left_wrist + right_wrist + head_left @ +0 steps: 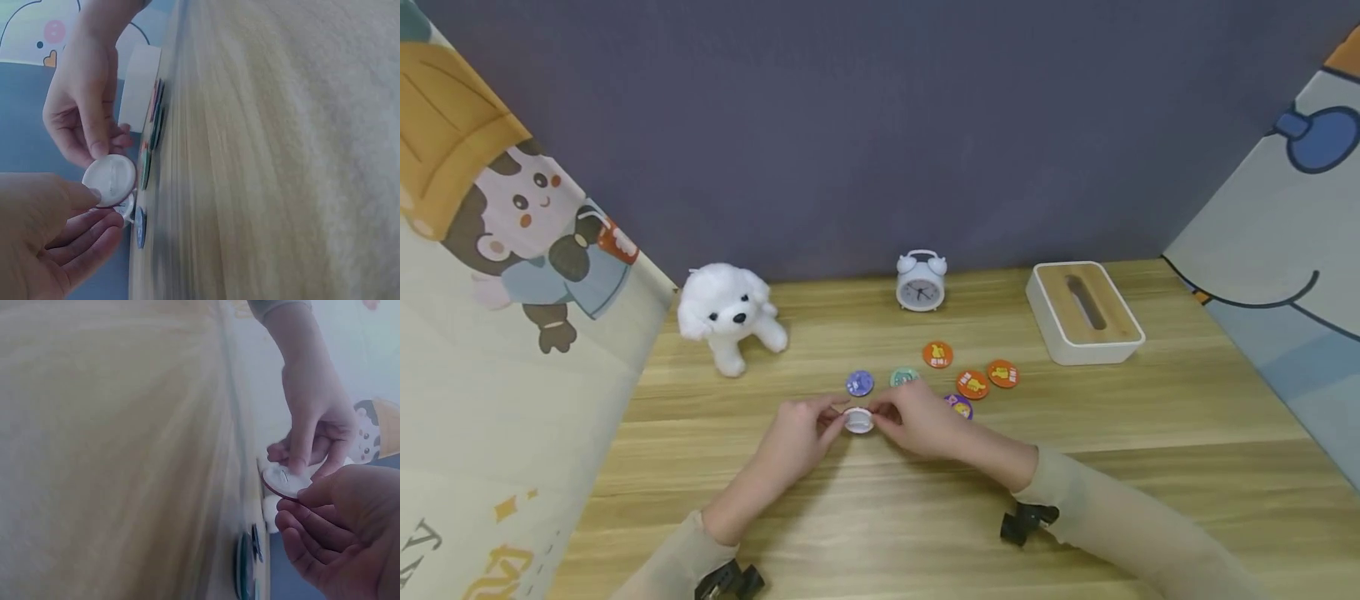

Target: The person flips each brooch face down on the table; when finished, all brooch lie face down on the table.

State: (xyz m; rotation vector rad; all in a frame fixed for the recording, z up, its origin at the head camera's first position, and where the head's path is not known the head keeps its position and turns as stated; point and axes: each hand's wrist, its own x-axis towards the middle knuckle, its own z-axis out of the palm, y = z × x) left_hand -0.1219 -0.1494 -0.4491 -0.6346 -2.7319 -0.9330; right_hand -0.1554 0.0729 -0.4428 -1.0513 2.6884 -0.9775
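Head view: over the wooden table (887, 517), two forearms (1000, 454) in pale sleeves (1105, 500) reach forward and angle inward. The right hand (921, 419) and left hand (797, 433) face each other, close but apart, fingers bent. Each pinches an opposite edge of the round badge (859, 420) (its white back faces the person). The badge sits between the hands, raised off the table, near the blue badge (860, 383).

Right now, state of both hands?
Left hand: closed, pinching the white-backed badge by its edge.
Right hand: closed, pinching the same badge's opposite edge.
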